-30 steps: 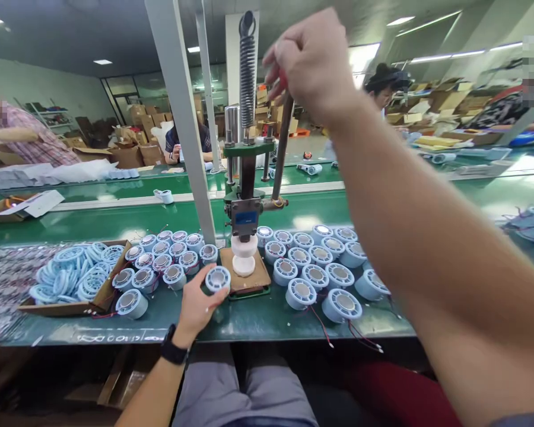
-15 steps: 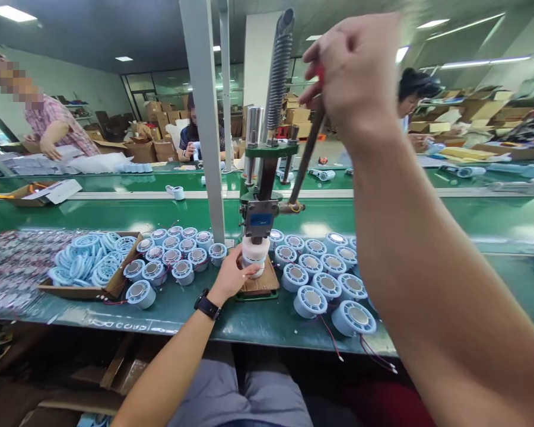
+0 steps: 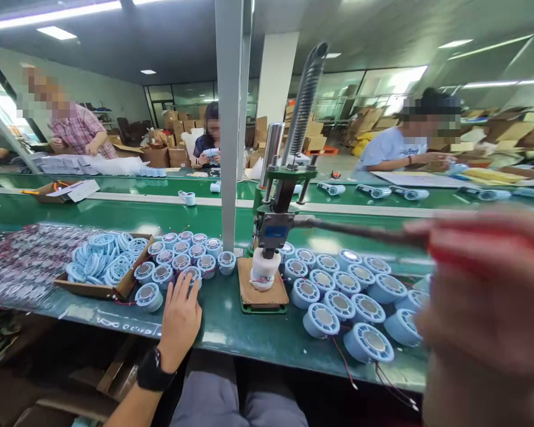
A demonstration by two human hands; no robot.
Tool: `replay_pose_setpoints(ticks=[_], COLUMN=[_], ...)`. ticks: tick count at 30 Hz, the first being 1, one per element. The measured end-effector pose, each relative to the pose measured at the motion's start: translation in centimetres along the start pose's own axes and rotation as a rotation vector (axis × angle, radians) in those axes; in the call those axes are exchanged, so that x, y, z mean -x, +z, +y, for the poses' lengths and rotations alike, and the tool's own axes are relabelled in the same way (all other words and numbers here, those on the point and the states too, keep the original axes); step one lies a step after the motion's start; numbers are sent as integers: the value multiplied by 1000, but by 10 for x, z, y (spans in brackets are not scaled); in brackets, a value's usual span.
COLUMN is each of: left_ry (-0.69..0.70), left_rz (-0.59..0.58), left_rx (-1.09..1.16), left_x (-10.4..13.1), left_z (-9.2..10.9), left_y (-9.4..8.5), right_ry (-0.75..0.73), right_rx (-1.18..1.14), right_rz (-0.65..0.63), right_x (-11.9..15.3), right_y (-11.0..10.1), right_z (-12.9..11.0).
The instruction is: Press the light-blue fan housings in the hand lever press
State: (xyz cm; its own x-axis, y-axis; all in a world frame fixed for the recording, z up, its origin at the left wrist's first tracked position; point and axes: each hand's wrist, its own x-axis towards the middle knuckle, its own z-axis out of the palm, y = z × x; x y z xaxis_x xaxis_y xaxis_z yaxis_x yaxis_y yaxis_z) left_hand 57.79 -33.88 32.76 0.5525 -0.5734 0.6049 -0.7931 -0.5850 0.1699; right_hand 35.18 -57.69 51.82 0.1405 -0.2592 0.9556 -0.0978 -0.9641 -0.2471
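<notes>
A green hand press [image 3: 276, 228] stands on the bench, its ram down on a white cylindrical piece [image 3: 263, 268] over a brown board [image 3: 245, 290]. My right hand [image 3: 485, 273], blurred at the right, is closed round the red end of the press lever [image 3: 360, 230], which lies nearly level. My left hand [image 3: 181, 311] has its fingers spread at the near edge of the left group of blue round parts [image 3: 148, 296]; its fingertips overlap one of them. More blue round parts [image 3: 321, 320] with silver centres and thin wires stand right of the press.
A cardboard tray of blue rings [image 3: 93, 292] sits at the left beside a heap of wired pieces [image 3: 22, 267]. A grey post [image 3: 229, 148] rises behind the bench. Across the green conveyor [image 3: 160, 214] several people work.
The lever has swung down from upright, with my right hand lowered on it. My left hand has let go of the white piece and moved left to the blue parts. The view has shifted.
</notes>
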Motion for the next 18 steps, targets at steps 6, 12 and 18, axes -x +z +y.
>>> replay_pose_setpoints(ticks=[6,12,18], left_ry=[-3,-133,-48], left_rz=[-65,-160,-32], left_rx=[75,240,423], left_x=[10,-10,-45], left_z=[26,52,18], left_y=[-18,-11,-40], right_ry=[26,178,631], right_rx=[-222,-298,-234], right_rz=[-312,4,-261], right_x=[-148,19,166], right_y=[85,113,147], right_z=[37,20,1])
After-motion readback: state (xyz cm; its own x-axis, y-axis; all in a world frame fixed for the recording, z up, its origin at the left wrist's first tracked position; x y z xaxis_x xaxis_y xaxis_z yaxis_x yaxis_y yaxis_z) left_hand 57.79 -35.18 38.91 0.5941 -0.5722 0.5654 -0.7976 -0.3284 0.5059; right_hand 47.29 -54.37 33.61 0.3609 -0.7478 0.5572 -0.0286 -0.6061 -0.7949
